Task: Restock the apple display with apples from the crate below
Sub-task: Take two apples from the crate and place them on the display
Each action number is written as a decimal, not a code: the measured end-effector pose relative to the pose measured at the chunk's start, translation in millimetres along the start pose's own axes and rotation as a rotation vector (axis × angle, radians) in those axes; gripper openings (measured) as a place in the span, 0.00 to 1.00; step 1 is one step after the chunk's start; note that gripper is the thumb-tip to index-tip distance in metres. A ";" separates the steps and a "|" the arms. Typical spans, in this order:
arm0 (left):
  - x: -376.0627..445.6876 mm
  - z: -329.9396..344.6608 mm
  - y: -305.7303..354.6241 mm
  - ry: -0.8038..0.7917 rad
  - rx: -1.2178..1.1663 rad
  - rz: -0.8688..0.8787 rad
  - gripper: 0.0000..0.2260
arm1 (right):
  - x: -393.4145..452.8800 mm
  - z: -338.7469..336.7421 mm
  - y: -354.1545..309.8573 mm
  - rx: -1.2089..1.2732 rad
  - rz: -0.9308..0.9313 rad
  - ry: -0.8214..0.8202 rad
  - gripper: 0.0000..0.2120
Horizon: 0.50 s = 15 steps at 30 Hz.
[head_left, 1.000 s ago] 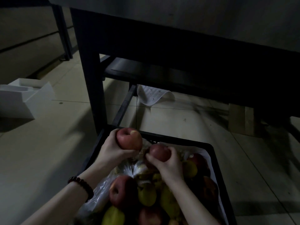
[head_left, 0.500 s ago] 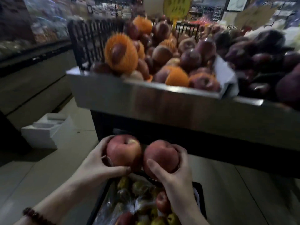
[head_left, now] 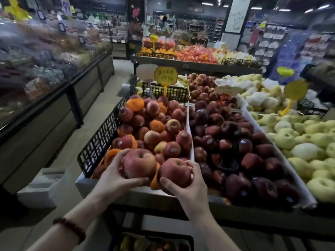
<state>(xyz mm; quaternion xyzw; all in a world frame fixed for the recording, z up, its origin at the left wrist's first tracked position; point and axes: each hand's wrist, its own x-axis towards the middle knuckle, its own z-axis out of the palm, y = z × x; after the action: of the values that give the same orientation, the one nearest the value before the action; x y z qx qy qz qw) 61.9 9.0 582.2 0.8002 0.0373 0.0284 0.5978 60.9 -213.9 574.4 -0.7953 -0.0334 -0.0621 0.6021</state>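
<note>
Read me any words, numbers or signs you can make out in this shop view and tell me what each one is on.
"99": white hanging tag, top left; the one clear reading.
Yellow price sign behind the red apples: handwritten digits, too blurred to read.
Tall white poster on the pillar: handwriting, unreadable.
Shelf-edge tags on the left counter: blurred.
Stickers on the dark apples: too small.

Both forearms reach up from the lower frame; left hand (head_left: 116, 178) and right hand (head_left: 192, 185) each curl closed, side by side at centre.
</note>
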 end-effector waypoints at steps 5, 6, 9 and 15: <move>66.5 51.3 11.0 0.065 0.172 -0.063 0.41 | 66.0 -19.3 19.6 -0.207 0.131 0.081 0.40; 78.0 61.0 7.4 0.078 0.190 -0.088 0.41 | 78.1 -18.3 29.3 -0.226 0.151 0.084 0.40; 109.3 85.2 -16.2 0.086 0.235 -0.140 0.43 | 110.3 -10.0 58.0 -0.305 0.163 0.077 0.39; 137.7 113.4 -61.2 0.057 0.297 -0.144 0.49 | 139.0 9.5 103.1 -0.514 0.061 -0.018 0.46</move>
<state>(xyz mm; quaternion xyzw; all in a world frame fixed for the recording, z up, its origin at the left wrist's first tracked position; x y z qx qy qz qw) 207.6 -69.1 491.5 0.8739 0.1153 0.0022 0.4723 212.2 -235.9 492.9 -0.9234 0.0022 -0.0430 0.3815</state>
